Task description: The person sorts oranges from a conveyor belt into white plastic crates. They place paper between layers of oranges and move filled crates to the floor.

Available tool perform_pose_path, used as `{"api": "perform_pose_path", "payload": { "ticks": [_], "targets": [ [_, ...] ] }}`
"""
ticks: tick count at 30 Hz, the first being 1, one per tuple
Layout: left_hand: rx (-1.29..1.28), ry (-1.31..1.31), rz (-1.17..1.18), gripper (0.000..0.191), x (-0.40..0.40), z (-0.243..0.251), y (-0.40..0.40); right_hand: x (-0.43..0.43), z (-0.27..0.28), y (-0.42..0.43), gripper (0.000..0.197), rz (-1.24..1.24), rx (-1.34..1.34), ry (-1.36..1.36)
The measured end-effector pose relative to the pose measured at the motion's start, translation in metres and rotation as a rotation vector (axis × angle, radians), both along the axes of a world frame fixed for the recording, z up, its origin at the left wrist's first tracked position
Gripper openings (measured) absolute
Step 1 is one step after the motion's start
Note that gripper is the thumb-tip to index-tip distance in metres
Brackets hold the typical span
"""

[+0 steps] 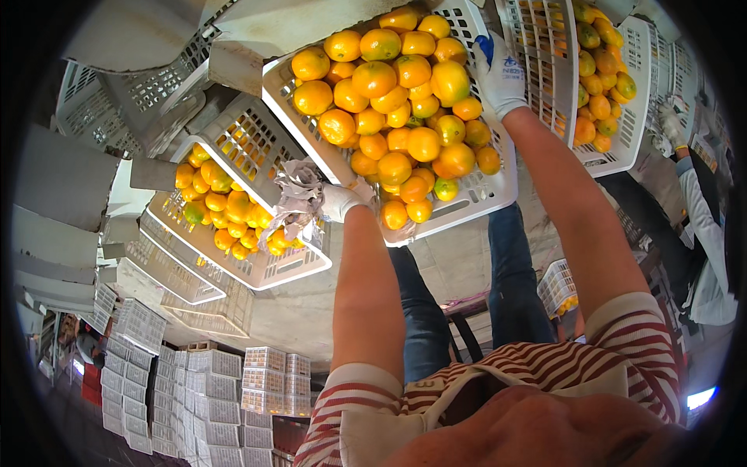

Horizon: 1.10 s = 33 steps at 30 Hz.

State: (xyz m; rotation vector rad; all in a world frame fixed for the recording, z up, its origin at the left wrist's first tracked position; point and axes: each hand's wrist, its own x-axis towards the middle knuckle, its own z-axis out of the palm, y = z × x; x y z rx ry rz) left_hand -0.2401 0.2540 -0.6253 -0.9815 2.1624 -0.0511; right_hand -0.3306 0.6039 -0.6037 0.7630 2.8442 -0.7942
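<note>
In front of me a white plastic crate [467,198], tilted, holds many orange citrus fruits [373,79], some tinged green. My right hand [502,76], in a white glove with blue print, grips the crate's right rim; a blue patch shows at its thumb side. At the left rim is my left hand [344,202], also gloved in white. A bunch of crumpled greyish paper [299,192] is at its fingers, which are mostly hidden. That paper hangs over a second fruit-filled crate [280,271] on the left.
Another fruit-filled crate [633,117] stands right, beside an upright lattice crate wall [540,52]. Metal chutes [64,175] line the left. Stacked crates [210,397] stand lower left. A co-worker's gloved hand [671,125] shows at far right. My legs [516,274] are below the crate.
</note>
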Motion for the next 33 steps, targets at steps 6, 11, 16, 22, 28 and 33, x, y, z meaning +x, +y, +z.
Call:
{"api": "perform_pose_path", "payload": {
  "ticks": [6,11,16,22,28,33],
  "targets": [
    [-0.020,0.071,0.100,0.017,-0.002,0.002,0.003,0.002,-0.003,0.001,0.048,0.030,0.018,0.026],
    [-0.034,0.014,0.017,0.017,-0.001,-0.001,0.000,0.002,-0.005,0.002,0.048,0.021,-0.001,0.040],
    [-0.054,0.048,0.023,0.017,-0.001,0.001,0.003,0.001,-0.004,0.001,0.046,0.038,0.007,0.072],
    [-0.020,0.079,0.076,0.017,-0.005,0.009,0.009,0.004,-0.008,0.003,0.043,0.042,0.007,0.066],
    [-0.015,0.035,0.060,0.017,-0.011,0.015,0.012,0.003,-0.009,0.005,0.043,0.113,0.087,0.102],
    [-0.047,0.037,0.038,0.016,-0.012,0.015,0.012,0.004,-0.007,0.004,0.046,0.058,0.077,0.046]
  ]
}}
